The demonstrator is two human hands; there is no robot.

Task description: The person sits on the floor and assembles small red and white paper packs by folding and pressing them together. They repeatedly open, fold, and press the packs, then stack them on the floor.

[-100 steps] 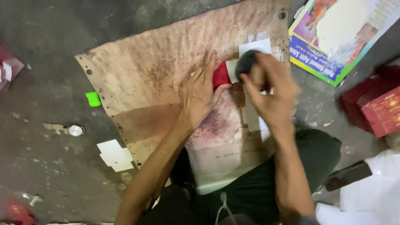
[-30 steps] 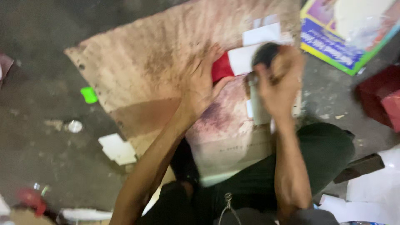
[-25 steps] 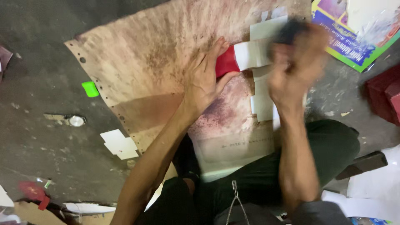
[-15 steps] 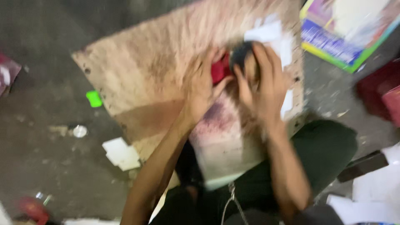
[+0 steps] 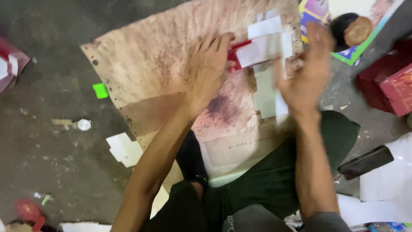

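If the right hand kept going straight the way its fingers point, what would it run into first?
The right hand is blurred, its fingers pointing up and a little right, away from the person. First in that line seems to be the colourful printed sheet, then the round dark tool on it. Height above the floor is unclear.

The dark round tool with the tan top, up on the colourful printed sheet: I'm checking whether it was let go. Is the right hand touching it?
Apart. The head view shows the dark round tool lying on the colourful printed sheet, with a gap to the blurred, open right hand.

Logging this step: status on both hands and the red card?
Left hand pressing red card on board. Right hand open, blurred, empty. Nothing blocking.
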